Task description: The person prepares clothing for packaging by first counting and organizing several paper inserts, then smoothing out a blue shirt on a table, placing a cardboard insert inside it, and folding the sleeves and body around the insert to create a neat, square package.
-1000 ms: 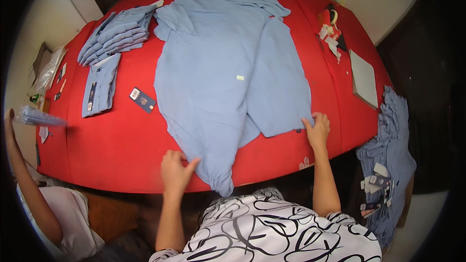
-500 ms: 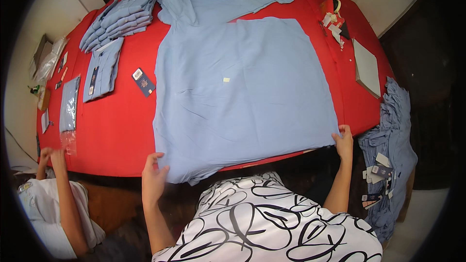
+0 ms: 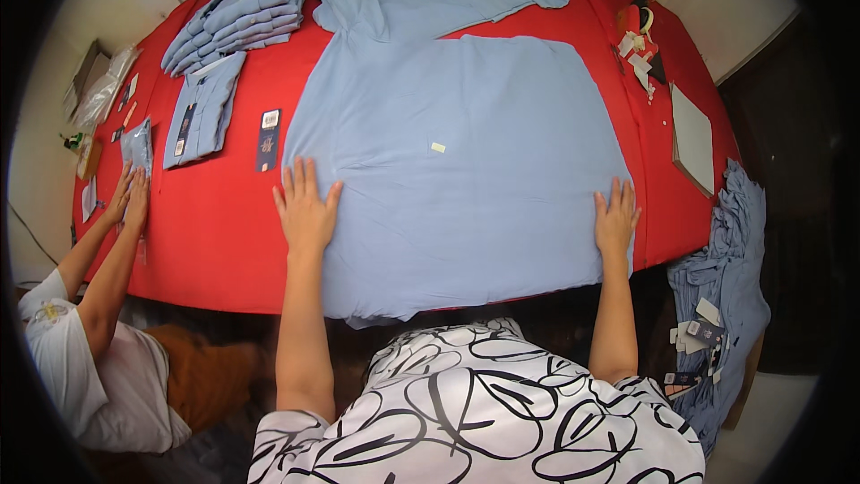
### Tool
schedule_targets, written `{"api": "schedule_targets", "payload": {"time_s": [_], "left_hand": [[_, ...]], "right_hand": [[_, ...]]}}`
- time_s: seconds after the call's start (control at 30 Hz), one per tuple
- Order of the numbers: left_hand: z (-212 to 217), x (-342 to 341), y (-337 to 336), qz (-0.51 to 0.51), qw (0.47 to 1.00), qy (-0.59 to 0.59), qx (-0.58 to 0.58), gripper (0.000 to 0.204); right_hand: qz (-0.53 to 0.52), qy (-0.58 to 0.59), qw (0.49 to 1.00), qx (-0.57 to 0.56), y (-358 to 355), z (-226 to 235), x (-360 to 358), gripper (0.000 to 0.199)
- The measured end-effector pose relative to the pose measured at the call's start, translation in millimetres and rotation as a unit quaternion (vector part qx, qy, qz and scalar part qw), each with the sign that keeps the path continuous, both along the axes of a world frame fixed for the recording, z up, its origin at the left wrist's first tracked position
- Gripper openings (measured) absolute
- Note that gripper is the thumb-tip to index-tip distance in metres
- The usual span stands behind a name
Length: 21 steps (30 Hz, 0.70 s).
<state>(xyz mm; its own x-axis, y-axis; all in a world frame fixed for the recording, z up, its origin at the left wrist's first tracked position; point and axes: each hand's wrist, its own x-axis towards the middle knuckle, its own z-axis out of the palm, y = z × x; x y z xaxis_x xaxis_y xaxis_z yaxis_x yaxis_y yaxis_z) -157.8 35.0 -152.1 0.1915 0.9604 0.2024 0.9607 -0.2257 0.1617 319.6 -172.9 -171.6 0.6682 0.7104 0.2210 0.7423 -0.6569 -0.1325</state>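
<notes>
Left hand (image 3: 307, 215) and right hand (image 3: 615, 226) lie spread open, gripping nothing, on blue garment (image 3: 475, 197); even outward strokes should smooth it best.

Left lane: bare red cloth tabletop (image 3: 215, 233) between the co-worker's hands (image 3: 133, 195) and the person's left hand (image 3: 307, 213), passable.
Top of left lane: blocked in part by a dark blue rectangular card tag (image 3: 268, 140), a flat folded light blue garment (image 3: 204, 116) and a layered stack of folded light blue garments (image 3: 240, 22).
Between the hands: low, flat passage over the spread light blue fabric garment (image 3: 475, 179).
Right lane: red strip from the right hand (image 3: 616, 222) toward a pale rectangular pad (image 3: 692, 139), with white paper scraps (image 3: 639, 63) above.
Right corner: crumpled blue garment heap (image 3: 717, 296) beside the edge.
</notes>
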Motion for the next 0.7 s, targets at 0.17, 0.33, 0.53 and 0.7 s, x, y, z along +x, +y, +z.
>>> {"api": "schedule_targets", "payload": {"time_s": [0.17, 0.33, 0.53, 0.7], "left_hand": [[0.5, -0.1, 0.0, 0.004, 1.0, -0.03, 0.002, 0.053], [12.4, 14.1, 58.3, -0.084, 0.984, -0.14, 0.065, 0.035], [14.0, 49.0, 159.7, -0.117, 0.993, -0.026, 0.013, 0.052], [4.3, 42.3, 193.6, -0.052, 0.998, -0.003, 0.046, 0.066]], "right_hand": [[-0.062, 0.012, 0.997, -0.035, 8.7, 1.5, 4.7, 0.063], [0.056, -0.001, 0.997, 0.048, 97.8, 25.1, 9.1, 0.056], [0.185, 0.019, 0.981, 0.063, 245.4, 28.6, 40.2, 0.055], [0.112, -0.007, 0.993, -0.033, 283.5, 15.4, 67.2, 0.062]]}}
